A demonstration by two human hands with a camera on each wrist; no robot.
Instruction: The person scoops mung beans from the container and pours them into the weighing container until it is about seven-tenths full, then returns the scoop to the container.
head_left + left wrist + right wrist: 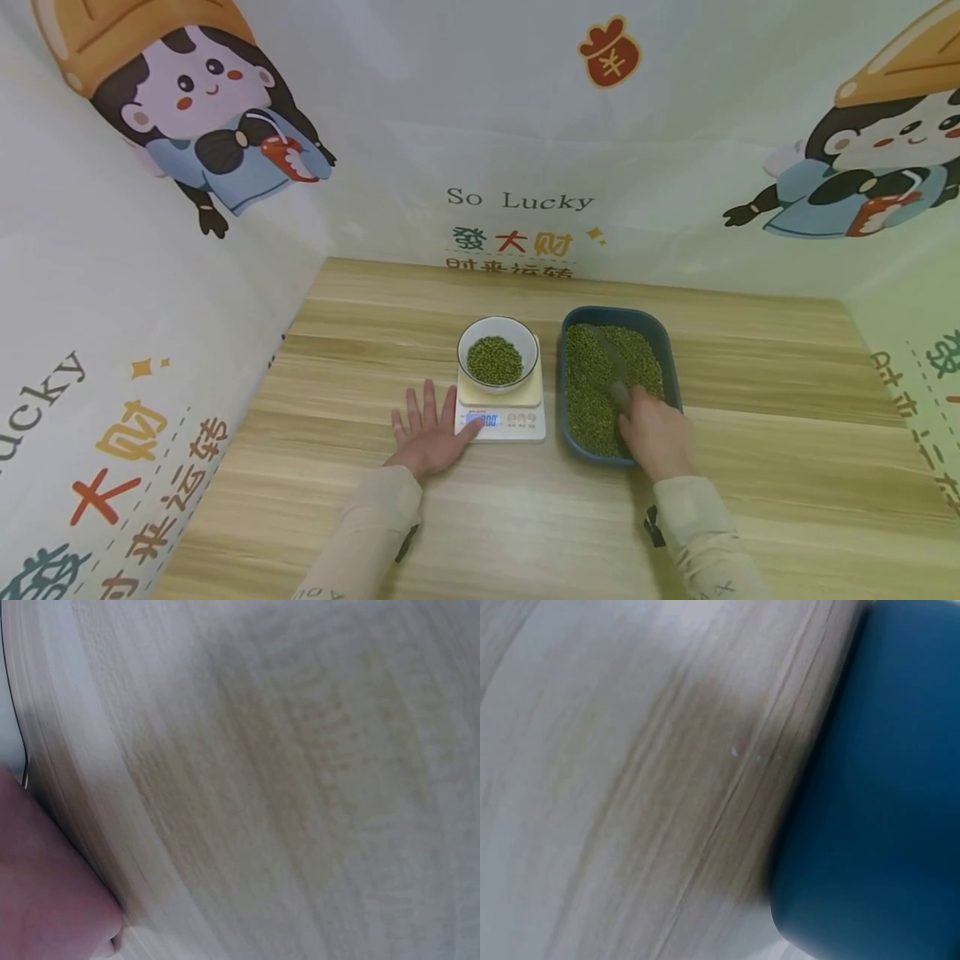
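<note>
My left hand (431, 433) lies with fingers spread beside a white kitchen scale (536, 431), its thumb over the scale's front left, near the lit display. On the scale stands a white bowl (497, 327) with a dark rim, part filled with green mung beans (495, 361). To its right is a dark blue tub (670, 354) of the same beans. My right hand (660, 435) reaches over the tub's front right and grips the handle of a greyish scoop (617, 367), whose head lies among the beans. The left wrist view shows part of the left hand (52, 885) at lower left.
Everything stands on a wood-grain table (360, 333). Printed white sheets (390, 167) with cartoon figures and lettering rise behind it and at both sides. The tub's smooth outer wall (877, 795) fills the right of the right wrist view.
</note>
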